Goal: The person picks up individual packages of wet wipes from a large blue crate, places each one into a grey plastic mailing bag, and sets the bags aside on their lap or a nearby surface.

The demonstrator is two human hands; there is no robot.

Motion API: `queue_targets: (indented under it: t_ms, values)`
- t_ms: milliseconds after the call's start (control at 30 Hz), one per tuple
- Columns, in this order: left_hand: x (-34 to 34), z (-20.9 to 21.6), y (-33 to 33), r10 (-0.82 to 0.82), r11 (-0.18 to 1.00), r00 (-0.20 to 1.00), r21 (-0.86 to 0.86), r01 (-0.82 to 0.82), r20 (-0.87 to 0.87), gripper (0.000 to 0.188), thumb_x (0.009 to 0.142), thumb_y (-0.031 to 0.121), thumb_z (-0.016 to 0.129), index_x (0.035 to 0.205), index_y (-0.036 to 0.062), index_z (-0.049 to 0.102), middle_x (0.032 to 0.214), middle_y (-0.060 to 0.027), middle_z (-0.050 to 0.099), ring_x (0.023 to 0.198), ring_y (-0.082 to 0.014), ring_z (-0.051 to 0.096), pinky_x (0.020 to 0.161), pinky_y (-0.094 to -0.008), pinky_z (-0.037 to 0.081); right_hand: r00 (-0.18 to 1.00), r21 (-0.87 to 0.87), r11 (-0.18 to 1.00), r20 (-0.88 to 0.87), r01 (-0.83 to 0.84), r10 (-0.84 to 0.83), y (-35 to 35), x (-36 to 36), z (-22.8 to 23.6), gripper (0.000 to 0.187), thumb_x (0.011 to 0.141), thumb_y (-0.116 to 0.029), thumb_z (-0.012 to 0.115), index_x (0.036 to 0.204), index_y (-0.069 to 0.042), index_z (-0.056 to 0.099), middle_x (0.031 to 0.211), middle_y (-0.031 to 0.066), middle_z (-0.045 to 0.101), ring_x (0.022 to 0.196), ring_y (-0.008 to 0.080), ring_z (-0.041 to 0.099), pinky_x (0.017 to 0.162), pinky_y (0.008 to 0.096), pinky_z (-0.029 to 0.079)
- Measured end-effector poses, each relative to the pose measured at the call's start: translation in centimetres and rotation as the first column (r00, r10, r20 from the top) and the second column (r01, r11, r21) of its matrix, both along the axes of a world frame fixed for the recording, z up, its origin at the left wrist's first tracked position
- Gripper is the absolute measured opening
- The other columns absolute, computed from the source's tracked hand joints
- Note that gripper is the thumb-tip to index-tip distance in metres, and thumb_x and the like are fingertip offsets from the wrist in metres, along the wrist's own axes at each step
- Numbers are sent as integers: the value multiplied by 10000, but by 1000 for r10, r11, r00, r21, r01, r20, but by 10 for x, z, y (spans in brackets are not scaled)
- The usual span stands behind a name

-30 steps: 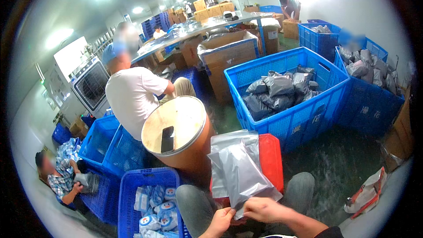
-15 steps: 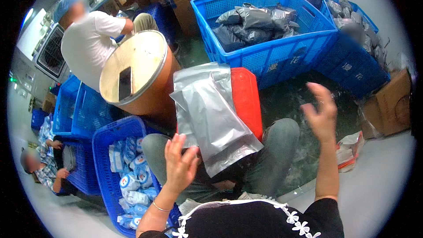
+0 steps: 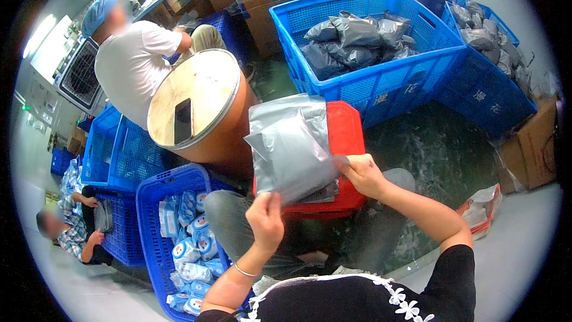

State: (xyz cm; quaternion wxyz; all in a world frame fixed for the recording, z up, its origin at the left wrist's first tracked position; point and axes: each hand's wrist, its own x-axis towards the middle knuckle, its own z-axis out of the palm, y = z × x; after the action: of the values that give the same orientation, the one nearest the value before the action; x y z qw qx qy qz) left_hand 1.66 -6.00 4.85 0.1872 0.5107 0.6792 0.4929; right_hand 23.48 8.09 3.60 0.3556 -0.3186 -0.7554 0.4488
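In the head view, the left hand (image 3: 265, 222), just below the middle of the frame, is curled nearly closed, thumb and fingers drawn together at the lower left corner of a silver bag (image 3: 292, 155). The right hand (image 3: 363, 176), right of centre, is also narrow, its thumb and fingers pinching the bag's lower right corner. The bag lies flat at the centre of the frame, over more grey bags on a red stand (image 3: 350, 137); its near edge, slightly blurred, slants from lower left up to the right between the hands, and the sheet spreads away toward the top. Which of its sides is longer cannot be told. At the lower left, a blue basket (image 3: 143, 214) contains blue-and-white packs (image 3: 193, 250). At the upper right of centre, a large blue crate (image 3: 438, 65) has a heap of filled grey bags (image 3: 354, 34) in it; a blue bin (image 3: 471, 86) at the right edge is heaped with similar grey parcels (image 3: 485, 39). At the upper left of centre stands a brown drum (image 3: 223, 134), a dark phone (image 3: 183, 120) on its pale lid. Light-blue crates (image 3: 101, 155) stand farther left, beside a co-worker in a white shirt (image 3: 128, 74).
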Motion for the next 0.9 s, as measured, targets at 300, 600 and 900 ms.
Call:
queue_targets:
  t_ms: [300,600,900]
  values:
    - [-5,-49,37,238,971,786,-164,-175,571,57,961,91,564,966,37,581,735,36,515,660,-56,468,621,-220,394,823,42,986,546,163,-159,28,-52,-16,393,1003,-352,454,842,-44,638,772,212,672,790,422,663,734,521,512]
    - [-8,-28,23,-130,988,848,-10,157,513,413,920,-92,444,1296,21,572,1077,-69,648,993,-118,620,862,-263,500,998,-168,986,-60,-14,4,-8,-61,-1,723,877,-390,680,1464,-111,363,1417,181,465,1273,326,500,1016,443,435]
    - [-49,20,68,-59,984,970,148,96,-236,607,837,228,750,1379,85,517,1340,-230,519,1269,-353,501,1034,-441,422,696,608,339,-611,718,-377,30,19,101,1023,801,-253,806,1542,-190,103,1517,199,291,1358,344,378,1078,557,376]
